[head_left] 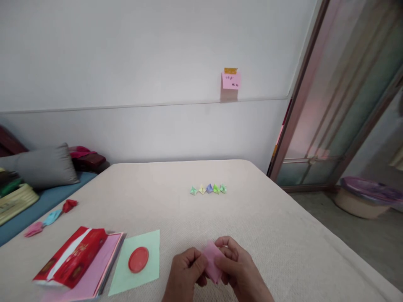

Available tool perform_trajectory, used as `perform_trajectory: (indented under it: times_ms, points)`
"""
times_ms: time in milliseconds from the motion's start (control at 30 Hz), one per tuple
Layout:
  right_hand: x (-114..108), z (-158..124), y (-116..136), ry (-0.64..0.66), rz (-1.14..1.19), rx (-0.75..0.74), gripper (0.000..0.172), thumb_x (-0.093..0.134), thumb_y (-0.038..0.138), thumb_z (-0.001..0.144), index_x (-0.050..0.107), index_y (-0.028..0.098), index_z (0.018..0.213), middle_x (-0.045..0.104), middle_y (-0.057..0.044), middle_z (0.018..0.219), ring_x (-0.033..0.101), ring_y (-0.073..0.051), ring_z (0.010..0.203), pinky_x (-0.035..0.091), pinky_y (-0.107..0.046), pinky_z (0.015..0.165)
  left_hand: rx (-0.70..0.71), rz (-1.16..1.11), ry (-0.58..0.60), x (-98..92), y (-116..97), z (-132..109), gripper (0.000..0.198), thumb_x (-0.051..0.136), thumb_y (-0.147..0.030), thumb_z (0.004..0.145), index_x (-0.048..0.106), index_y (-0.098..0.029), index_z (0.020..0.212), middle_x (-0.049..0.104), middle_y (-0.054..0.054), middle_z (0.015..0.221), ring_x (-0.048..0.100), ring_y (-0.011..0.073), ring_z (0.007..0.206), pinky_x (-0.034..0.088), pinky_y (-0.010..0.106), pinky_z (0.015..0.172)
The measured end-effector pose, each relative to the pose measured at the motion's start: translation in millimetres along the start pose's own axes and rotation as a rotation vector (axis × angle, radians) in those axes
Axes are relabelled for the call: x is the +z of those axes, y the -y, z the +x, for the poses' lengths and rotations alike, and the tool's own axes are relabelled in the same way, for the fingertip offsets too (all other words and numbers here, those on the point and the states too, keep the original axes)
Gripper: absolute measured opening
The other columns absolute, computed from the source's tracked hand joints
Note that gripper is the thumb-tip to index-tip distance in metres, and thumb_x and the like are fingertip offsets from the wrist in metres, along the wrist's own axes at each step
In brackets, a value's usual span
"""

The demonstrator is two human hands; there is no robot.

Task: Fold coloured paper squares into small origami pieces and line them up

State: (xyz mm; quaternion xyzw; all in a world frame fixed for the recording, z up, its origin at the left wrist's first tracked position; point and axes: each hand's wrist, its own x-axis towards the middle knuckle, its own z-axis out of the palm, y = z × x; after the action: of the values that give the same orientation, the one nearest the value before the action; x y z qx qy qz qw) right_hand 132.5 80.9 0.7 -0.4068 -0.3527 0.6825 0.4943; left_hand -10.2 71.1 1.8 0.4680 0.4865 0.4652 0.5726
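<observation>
Between my two hands, low in the head view, is a small folded piece of pink paper (213,261), tilted so that one corner points up. My left hand (188,270) pinches its left edge between thumb and fingers. On the opposite edge, my right hand (236,265) presses with the thumb in front and the fingers curled behind. The paper's back side and some fingertips are hidden. Beyond the hands, a row of several small folded paper pieces (209,188) in green, cream and blue stands on the table (252,222).
Left of my hands, a red round lid (138,259) rests on a light green paper sheet (154,268). A red tissue pack (72,256) lies on a stack of coloured paper (97,268). Folded red, light blue and pink pieces (52,217) lie near the table's left edge.
</observation>
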Motion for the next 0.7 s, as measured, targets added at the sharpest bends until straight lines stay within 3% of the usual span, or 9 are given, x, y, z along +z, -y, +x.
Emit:
perform_trajectory:
  times_ms: [133, 267, 400, 467, 567, 633, 700]
  points:
    - [0.0, 0.1, -2.0, -0.064, -0.13, -0.089, 0.019, 0.061, 0.012, 0.06, 0.051, 0.019, 0.074, 0.045, 0.012, 0.043, 0.038, -0.006, 0.039, 0.028, -0.02, 0.04, 0.035, -0.085, -0.02, 0.3, 3.2, 2.2, 0.02, 0.068, -0.031, 0.067, 0.055, -0.016, 0.07, 0.05, -0.007, 0.046, 0.041, 0.0083, 0.042, 0.027, 0.022, 0.045]
    - [1.1, -0.2, -4.8, -0.163, -0.128, -0.139, 0.02, 0.06, 0.014, 0.06, 0.051, 0.02, 0.076, 0.039, 0.014, 0.042, 0.037, -0.007, 0.038, 0.029, -0.02, 0.04, 0.062, -0.144, -0.034, 3.5, 7.4, 4.0, 0.038, 0.066, -0.015, 0.061, 0.049, -0.017, 0.095, 0.055, -0.008, 0.049, 0.043, 0.0081, 0.043, 0.027, 0.021, 0.045]
    - [-0.2, 1.2, -6.2, -0.182, -0.088, -0.11, 0.025, 0.061, 0.013, 0.058, 0.051, 0.02, 0.08, 0.041, 0.013, 0.042, 0.038, -0.008, 0.038, 0.028, -0.021, 0.04, 0.025, -0.095, -0.019, 9.1, 9.2, 2.4, 0.032, 0.057, -0.019, 0.068, 0.047, -0.017, 0.098, 0.049, -0.01, 0.047, 0.043, 0.0093, 0.041, 0.031, 0.022, 0.045]
    - [-1.0, 0.9, -4.5, -0.242, -0.089, -0.124, 0.026, 0.06, 0.013, 0.058, 0.05, 0.02, 0.081, 0.042, 0.013, 0.042, 0.037, -0.007, 0.039, 0.027, -0.021, 0.041, 0.074, 0.056, -0.106, 12.7, 11.1, -0.7, 0.026, 0.053, -0.022, 0.073, 0.048, -0.017, 0.098, 0.055, -0.005, 0.055, 0.049, 0.0128, 0.047, 0.037, 0.025, 0.047]
    - [-0.6, -1.4, 0.3, -0.334, -0.081, -0.14, 0.027, 0.061, 0.015, 0.058, 0.05, 0.021, 0.082, 0.041, 0.013, 0.042, 0.033, -0.006, 0.039, 0.023, -0.021, 0.041, 0.379, 0.495, -0.328, 18.7, 20.2, -5.4, 0.035, 0.055, -0.013, 0.067, 0.053, -0.018, 0.102, 0.064, 0.009, 0.089, 0.06, 0.0223, 0.075, 0.049, 0.034, 0.064]
    - [1.6, -3.6, 2.7, -0.355, -0.063, -0.129, 0.026, 0.061, 0.014, 0.058, 0.05, 0.021, 0.08, 0.042, 0.012, 0.042, 0.03, -0.006, 0.039, 0.019, -0.021, 0.04, 0.659, 0.794, -0.386, 22.7, 30.9, -6.4, 0.046, 0.054, -0.005, 0.061, 0.055, -0.02, 0.105, 0.062, 0.013, 0.105, 0.059, 0.0279, 0.092, 0.05, 0.039, 0.076]
    - [5.5, -5.6, 3.2, -0.355, -0.048, -0.1, 0.024, 0.06, 0.013, 0.057, 0.049, 0.022, 0.077, 0.044, 0.011, 0.043, 0.029, -0.005, 0.038, 0.016, -0.021, 0.039, 0.824, 1.057, -0.464, 25.8, 41.9, -5.7, 0.037, 0.052, -0.001, 0.07, 0.059, -0.021, 0.1, 0.064, 0.013, 0.102, 0.061, 0.0259, 0.084, 0.051, 0.037, 0.071]
